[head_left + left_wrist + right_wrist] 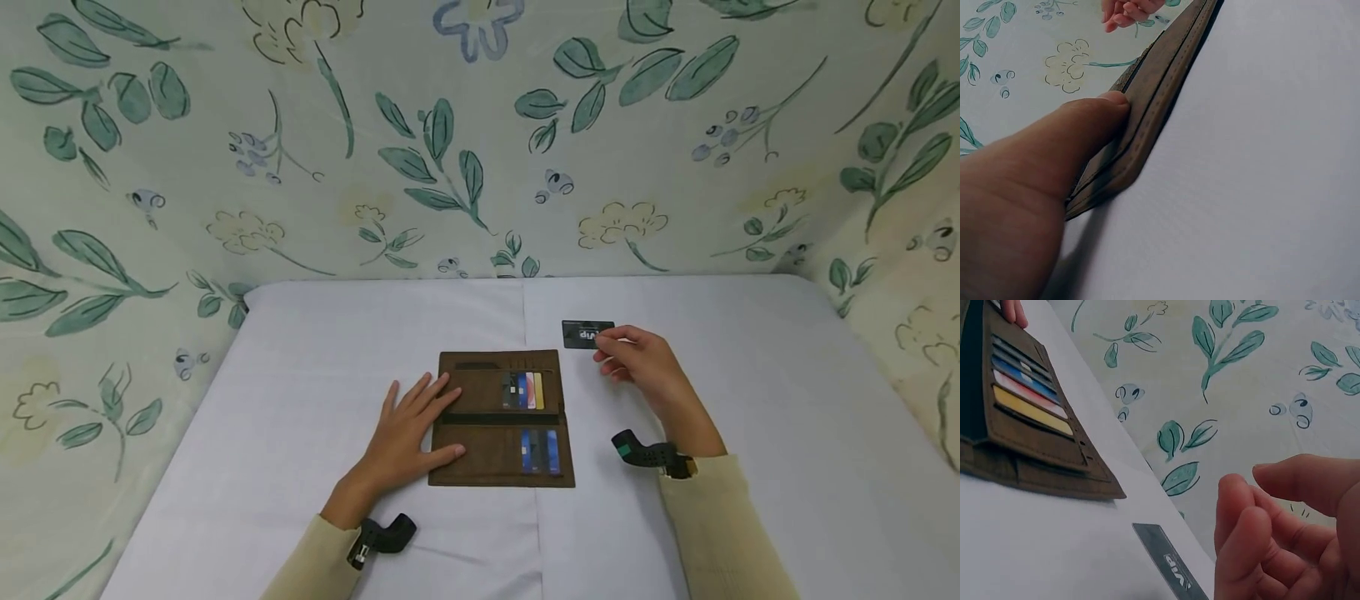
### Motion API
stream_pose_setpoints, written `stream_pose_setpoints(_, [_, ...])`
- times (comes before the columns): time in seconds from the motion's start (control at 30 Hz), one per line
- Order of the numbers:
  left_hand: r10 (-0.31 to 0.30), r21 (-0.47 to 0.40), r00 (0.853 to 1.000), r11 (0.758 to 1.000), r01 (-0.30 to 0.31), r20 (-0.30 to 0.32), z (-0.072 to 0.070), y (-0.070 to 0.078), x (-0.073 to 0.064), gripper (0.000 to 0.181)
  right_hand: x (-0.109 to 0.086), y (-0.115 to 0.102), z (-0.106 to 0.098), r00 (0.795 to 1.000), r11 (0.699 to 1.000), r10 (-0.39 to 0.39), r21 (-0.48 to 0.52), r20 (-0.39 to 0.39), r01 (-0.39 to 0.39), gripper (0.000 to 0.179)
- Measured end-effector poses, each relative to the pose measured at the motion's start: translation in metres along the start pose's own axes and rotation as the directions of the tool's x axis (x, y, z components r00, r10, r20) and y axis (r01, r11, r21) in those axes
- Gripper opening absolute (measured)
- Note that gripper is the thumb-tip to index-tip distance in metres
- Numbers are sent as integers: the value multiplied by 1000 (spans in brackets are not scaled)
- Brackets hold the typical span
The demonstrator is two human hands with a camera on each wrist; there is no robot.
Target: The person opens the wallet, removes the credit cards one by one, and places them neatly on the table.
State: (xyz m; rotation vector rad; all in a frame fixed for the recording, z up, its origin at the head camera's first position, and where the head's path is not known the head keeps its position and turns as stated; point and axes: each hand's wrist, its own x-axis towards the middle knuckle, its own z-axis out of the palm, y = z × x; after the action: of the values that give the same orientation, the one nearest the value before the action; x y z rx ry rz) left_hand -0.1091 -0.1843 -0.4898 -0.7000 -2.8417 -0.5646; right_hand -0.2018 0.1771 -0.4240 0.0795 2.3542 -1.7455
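A brown bifold wallet lies unfolded on the white cloth. Several cards show in its upper half, and more cards fill the lower slots. My left hand rests on the wallet's left side with fingers spread; in the left wrist view its thumb presses the leather near a corner. Right of the wallet, a black card marked "vip" lies flat. My right hand hovers at that card's right end. The right wrist view shows a gap between thumb and loosely bent fingers, nothing held.
White cloth covers the table, whose far edge meets a leaf-and-flower patterned backdrop. A black wrist device sits on the left wrist, another wrist device on the right. Both sleeves are beige.
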Motion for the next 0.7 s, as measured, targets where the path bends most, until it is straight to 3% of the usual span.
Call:
stream_pose_setpoints(0.3, [3,4,1000,1000,-3,3,0,0,0,80,-6,-7,18,994,999,-41,23,100,39,41])
stream_pose_setpoints(0.57, [4,-7,1000,1000,-4,6,1,1,-3,80,-11,-7,33,988,999,-19,40,153,13,33])
stream_pose_setpoints(0.7, [12,-5,1000,1000,-12,-11,0,1,-2,80,-10,-7,40,980,998,-54,48,190,46,32])
